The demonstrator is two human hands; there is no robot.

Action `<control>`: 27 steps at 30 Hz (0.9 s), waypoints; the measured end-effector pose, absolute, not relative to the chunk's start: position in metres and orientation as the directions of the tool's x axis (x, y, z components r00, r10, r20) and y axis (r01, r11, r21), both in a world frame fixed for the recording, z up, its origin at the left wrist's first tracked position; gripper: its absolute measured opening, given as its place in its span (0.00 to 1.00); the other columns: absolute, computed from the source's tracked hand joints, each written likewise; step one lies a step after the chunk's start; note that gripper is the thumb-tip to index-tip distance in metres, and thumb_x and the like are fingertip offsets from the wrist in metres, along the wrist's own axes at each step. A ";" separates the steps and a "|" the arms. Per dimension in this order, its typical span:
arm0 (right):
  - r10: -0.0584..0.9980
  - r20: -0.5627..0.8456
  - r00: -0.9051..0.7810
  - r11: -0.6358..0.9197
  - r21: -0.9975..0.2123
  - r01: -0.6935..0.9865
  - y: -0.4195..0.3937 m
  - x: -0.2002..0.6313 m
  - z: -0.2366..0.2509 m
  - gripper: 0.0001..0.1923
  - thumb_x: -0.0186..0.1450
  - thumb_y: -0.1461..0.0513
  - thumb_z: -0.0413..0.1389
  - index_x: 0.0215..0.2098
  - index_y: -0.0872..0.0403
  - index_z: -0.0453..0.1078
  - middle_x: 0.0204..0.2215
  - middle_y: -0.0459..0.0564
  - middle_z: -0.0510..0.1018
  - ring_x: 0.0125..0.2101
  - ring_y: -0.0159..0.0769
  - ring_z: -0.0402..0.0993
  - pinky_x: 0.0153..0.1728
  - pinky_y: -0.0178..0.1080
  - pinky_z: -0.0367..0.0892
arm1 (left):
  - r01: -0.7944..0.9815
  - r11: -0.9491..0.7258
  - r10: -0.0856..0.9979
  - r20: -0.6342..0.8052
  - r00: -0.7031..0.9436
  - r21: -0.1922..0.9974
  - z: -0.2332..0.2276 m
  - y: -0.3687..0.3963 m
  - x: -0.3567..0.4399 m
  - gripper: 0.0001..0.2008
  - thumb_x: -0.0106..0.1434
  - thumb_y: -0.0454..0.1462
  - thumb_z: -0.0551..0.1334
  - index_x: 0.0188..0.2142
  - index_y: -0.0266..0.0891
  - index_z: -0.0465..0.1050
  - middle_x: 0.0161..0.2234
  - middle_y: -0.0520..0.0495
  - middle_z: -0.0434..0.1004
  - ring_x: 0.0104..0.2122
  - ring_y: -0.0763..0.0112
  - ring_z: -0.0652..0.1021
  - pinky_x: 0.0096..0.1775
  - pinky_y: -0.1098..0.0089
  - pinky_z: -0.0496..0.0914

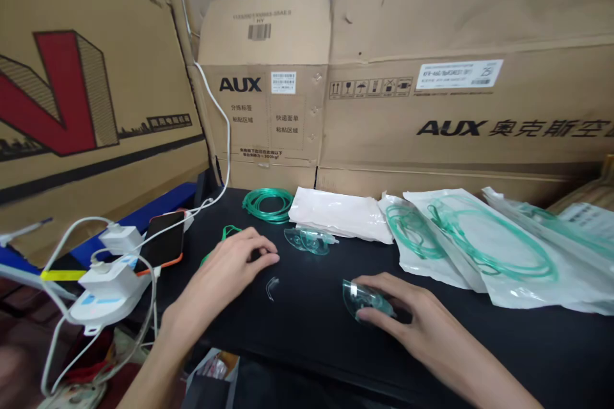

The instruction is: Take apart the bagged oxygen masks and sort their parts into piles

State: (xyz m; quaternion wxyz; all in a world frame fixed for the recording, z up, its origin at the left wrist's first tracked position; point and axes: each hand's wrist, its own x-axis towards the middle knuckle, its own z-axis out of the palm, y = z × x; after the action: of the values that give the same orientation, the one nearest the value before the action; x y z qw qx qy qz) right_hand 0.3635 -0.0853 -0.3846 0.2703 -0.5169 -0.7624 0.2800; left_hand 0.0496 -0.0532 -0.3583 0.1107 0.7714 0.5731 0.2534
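Note:
My right hand (407, 307) grips a clear green-tinted oxygen mask (359, 297) between thumb and fingers, just above the black table. My left hand (244, 255) hovers over the table with loosely bent fingers, thumb and index slightly apart, and nothing visible between them. Behind it a green elastic strap (230, 231) is partly hidden. A small clear, thin curved piece (272, 287) lies just right of the left hand. A second clear green mask (309, 241) rests farther back, between the hands.
Coiled green tubing (268, 204) lies at the back beside a white packet (340, 211). Several clear bags with green tubing (499, 243) cover the right side. At left are a phone (163, 239) and a white power strip (100, 300) with cables. Cardboard boxes (374, 108) wall the back.

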 end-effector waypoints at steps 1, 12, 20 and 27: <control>0.936 0.129 -0.328 0.319 -0.707 0.632 -0.086 0.361 -0.384 0.15 0.66 0.53 0.62 0.50 0.45 0.79 0.46 0.48 0.82 0.46 0.44 0.78 0.47 0.41 0.71 | 0.782 -0.354 0.932 0.266 0.247 0.513 -0.358 -0.056 0.062 0.12 0.71 0.47 0.60 0.39 0.47 0.81 0.40 0.52 0.81 0.37 0.64 0.78 0.41 0.69 0.66; 0.960 0.208 -0.189 0.280 -0.781 0.558 -0.092 0.348 -0.387 0.14 0.67 0.53 0.62 0.48 0.46 0.80 0.46 0.51 0.83 0.45 0.47 0.80 0.47 0.44 0.73 | 0.321 -0.273 0.915 0.141 0.379 0.907 -0.394 -0.069 0.150 0.18 0.73 0.47 0.56 0.35 0.41 0.80 0.32 0.52 0.81 0.33 0.68 0.76 0.37 0.72 0.66; 0.992 0.039 -0.117 0.084 -0.908 0.410 -0.083 0.348 -0.391 0.17 0.66 0.49 0.61 0.45 0.50 0.82 0.42 0.50 0.85 0.39 0.44 0.81 0.42 0.42 0.75 | 0.250 -0.209 0.929 0.112 0.352 0.945 -0.395 -0.066 0.150 0.16 0.72 0.47 0.59 0.35 0.42 0.81 0.32 0.52 0.78 0.34 0.69 0.74 0.37 0.73 0.66; 0.976 0.186 -0.117 0.213 -0.930 0.300 -0.078 0.345 -0.403 0.15 0.64 0.51 0.65 0.45 0.50 0.81 0.44 0.51 0.82 0.44 0.42 0.80 0.45 0.40 0.75 | 0.267 -0.094 0.932 -0.009 0.362 0.959 -0.398 -0.061 0.146 0.14 0.69 0.46 0.60 0.39 0.43 0.83 0.30 0.52 0.77 0.29 0.70 0.71 0.31 0.73 0.64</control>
State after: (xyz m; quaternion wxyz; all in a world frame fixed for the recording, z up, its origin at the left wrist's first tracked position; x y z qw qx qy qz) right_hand 0.3452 -0.0781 -0.4028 0.4411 -0.4966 -0.6419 0.3830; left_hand 0.1460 -0.0610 -0.3977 0.4962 0.6595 0.4545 0.3352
